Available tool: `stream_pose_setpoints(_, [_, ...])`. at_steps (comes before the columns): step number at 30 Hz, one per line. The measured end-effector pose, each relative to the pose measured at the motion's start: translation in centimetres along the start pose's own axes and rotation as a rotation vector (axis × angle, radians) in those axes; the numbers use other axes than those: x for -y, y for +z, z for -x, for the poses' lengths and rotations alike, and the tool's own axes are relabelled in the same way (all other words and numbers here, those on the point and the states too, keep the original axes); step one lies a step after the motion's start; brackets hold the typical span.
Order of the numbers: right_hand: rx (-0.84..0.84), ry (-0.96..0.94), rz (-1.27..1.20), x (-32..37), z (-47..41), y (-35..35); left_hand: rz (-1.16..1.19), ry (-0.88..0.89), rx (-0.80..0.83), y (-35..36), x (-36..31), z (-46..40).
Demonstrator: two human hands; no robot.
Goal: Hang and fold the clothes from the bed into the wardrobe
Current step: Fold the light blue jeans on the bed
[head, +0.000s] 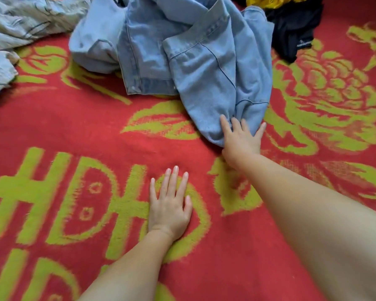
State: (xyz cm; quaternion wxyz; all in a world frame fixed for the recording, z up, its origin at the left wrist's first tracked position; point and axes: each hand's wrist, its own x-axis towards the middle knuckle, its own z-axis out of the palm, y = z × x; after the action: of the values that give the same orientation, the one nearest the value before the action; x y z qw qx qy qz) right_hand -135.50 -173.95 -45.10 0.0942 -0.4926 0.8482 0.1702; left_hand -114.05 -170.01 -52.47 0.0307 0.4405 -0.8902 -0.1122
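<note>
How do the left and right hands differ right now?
The left hand lies flat, fingers spread, on bare red bedspread, touching no clothing. The right hand reaches farther out, fingers on the edge of the light blue denim shirt. Both are bare and palm-down.

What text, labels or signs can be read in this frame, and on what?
Red blanket: large yellow-green woven motifs resembling "HDH"; probably decorative characters, not readable words.
Black garment: small pale print near its edge, too blurred to read.
Denim shirt, striped cloth: no text visible.
</note>
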Motion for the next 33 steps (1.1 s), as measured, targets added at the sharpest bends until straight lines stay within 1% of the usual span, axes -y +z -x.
stream_pose_setpoints(5, [-0.070, -0.073, -0.148, 0.0, -2.2, -1.3, -0.047, 0.000, 0.011, 0.0, 0.4, -0.4])
stream_pose_setpoints(9, [-0.152, -0.094, -0.211, 0.2, -0.2, -1.7, -0.052, 0.004, 0.023, 0.1, 0.5, -0.6])
stream_pose_setpoints(12, [-0.080, -0.091, -0.273, 1.4, 5.2, 1.2, -0.017, -0.025, 0.081, -0.3, 0.3, -1.2])
stream_pose_setpoints(15, [0.041, -0.089, -0.292, 1.6, 11.9, 4.5, -0.002, -0.020, 0.230, -1.1, 1.2, -1.3])
stream_pose_setpoints(16, [0.096, -0.080, -0.291, 1.3, 13.6, 5.3, 0.052, -0.018, 0.258, -1.1, 1.8, -1.2])
stream_pose_setpoints(17, [0.155, -0.069, -0.284, 0.7, 15.3, 5.8, 0.186, -0.044, 0.243, -1.6, 2.3, -0.9])
stream_pose_setpoints(18, [0.210, -0.057, -0.271, 0.0, 17.0, 5.9, 0.369, -0.102, 0.190, -2.4, 2.7, -0.2])
stream_pose_setpoints(19, [0.257, -0.052, -0.262, -0.5, 18.2, 6.3, 0.556, -0.215, 0.133, -3.1, 2.9, 0.2])
stream_pose_setpoints(20, [0.304, -0.054, -0.249, -1.0, 20.0, 6.1, 0.751, -0.361, 0.125, -4.4, 2.8, 1.0])
stream_pose_setpoints(22, [0.393, -0.077, -0.241, -1.4, 23.2, 5.5, 1.211, -0.639, 0.203, -7.0, 2.2, 2.4])
stream_pose_setpoints(23, [0.440, -0.095, -0.253, -1.3, 25.0, 4.9, 1.410, -0.726, 0.264, -8.3, 1.7, 3.3])
stream_pose_setpoints(24, [0.494, -0.111, -0.268, -0.9, 26.7, 4.4, 1.532, -0.753, 0.331, -9.5, 1.1, 4.2])
stream_pose_setpoints(25, [0.553, -0.142, -0.277, -0.5, 28.0, 4.0, 1.569, -0.726, 0.394, -10.6, 0.4, 4.9])
stream_pose_setpoints(26, [0.624, -0.183, -0.279, -0.1, 29.6, 3.5, 1.542, -0.669, 0.434, -11.8, -0.2, 5.8])
stream_pose_setpoints(28, [0.798, -0.261, -0.306, 0.4, 31.8, 2.9, 1.413, -0.525, 0.421, -13.6, -1.3, 7.4])
stream_pose_setpoints(30, [0.950, -0.295, -0.376, 0.4, 33.7, 1.9, 1.261, -0.340, 0.402, -15.8, -2.3, 9.1])
stream_pose_setpoints(31, [0.989, -0.270, -0.455, 0.2, 34.4, 0.9, 1.186, -0.250, 0.409, -17.2, -2.8, 10.2])
stream_pose_setpoints(32, [0.980, -0.201, -0.616, -0.1, 34.9, -0.3, 1.114, -0.162, 0.426, -18.6, -3.2, 11.4])
stream_pose_setpoints(33, [0.918, -0.053, -0.883, -0.5, 35.2, -1.8, 1.049, -0.067, 0.441, -20.0, -3.7, 12.5])
